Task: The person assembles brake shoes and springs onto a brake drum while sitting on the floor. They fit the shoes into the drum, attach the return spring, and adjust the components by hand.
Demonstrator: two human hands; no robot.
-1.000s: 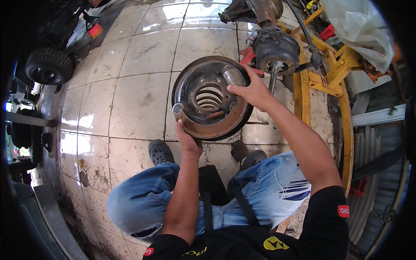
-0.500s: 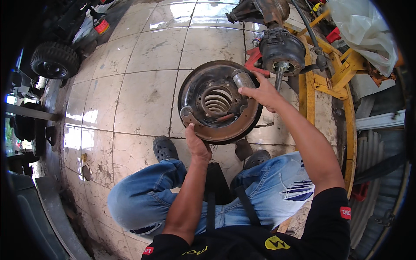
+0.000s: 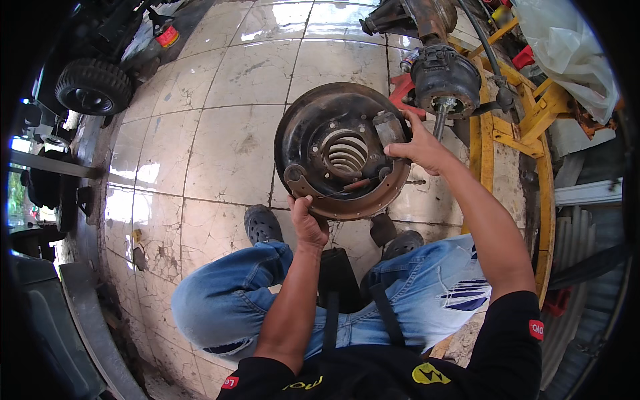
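Between my hands is a round black drum brake backing plate (image 3: 298, 130), its rim worn brown. A rust-brown curved brake shoe (image 3: 360, 205) lies along its near edge. On its upper right sits a grey wheel cylinder (image 3: 387, 131). My left hand (image 3: 310, 223) grips the lower left rim, thumb on the near side by the shoe's end. At the right edge my right hand (image 3: 421, 150) holds the plate, thumb near the cylinder and fingers over the rim. Through the centre hole shows a pale coil spring (image 3: 347, 155); what it rests on is hidden.
Just beyond the plate, at right, an axle hub (image 3: 445, 80) with a protruding shaft stands by a red stand (image 3: 402, 92). A yellow metal frame (image 3: 485, 153) runs along the right. A tyred wheel (image 3: 93, 87) is at far left. Tiled floor (image 3: 233, 143) lies around.
The backing plate has tilted slightly in my hands, and more of its far rim shows. My left thumb has shifted on the near edge. The whole view has moved a little.
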